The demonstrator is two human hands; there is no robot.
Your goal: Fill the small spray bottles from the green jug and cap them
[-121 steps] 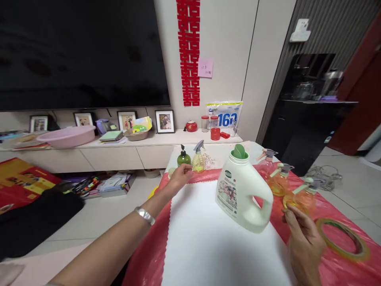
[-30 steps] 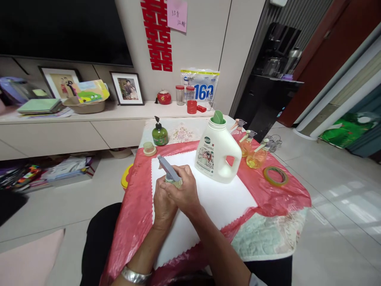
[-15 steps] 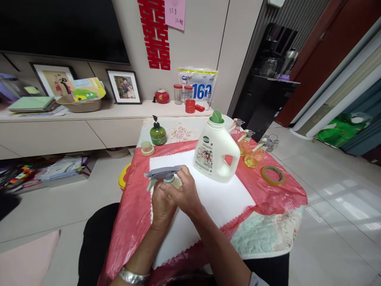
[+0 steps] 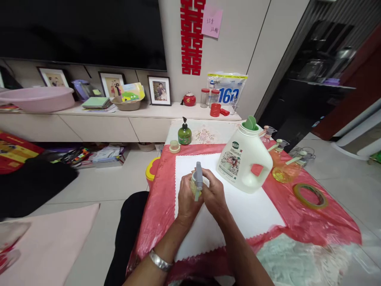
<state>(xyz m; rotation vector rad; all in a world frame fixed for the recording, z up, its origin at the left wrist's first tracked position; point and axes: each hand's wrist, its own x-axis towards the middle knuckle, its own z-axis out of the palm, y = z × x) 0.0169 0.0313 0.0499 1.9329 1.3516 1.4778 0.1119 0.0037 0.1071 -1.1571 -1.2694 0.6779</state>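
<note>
Over the white sheet (image 4: 205,226), my left hand (image 4: 187,200) is wrapped round the body of a small clear spray bottle (image 4: 199,175) with a grey trigger head. Its nozzle end points toward me. My right hand (image 4: 215,194) closes on the bottle's other side, at the neck and trigger head. My fingers hide most of the bottle body. To the right of my hands stands a big cream detergent jug (image 4: 245,159) with a green spout (image 4: 250,122) at its mouth. A pale green cap (image 4: 174,147) lies near a green pump bottle (image 4: 185,134) at the back left.
Several spray bottles with coloured liquid (image 4: 287,171) stand right of the jug. A roll of tape (image 4: 310,196) lies on the red plastic cover (image 4: 330,214). Behind the table runs a low cabinet (image 4: 104,127). A yellow-lidded bin (image 4: 152,170) stands left on the floor.
The spray head has turned from pointing left to pointing toward me. My right hand has shifted round the neck. My view has swung left, so the whole table appears further right.
</note>
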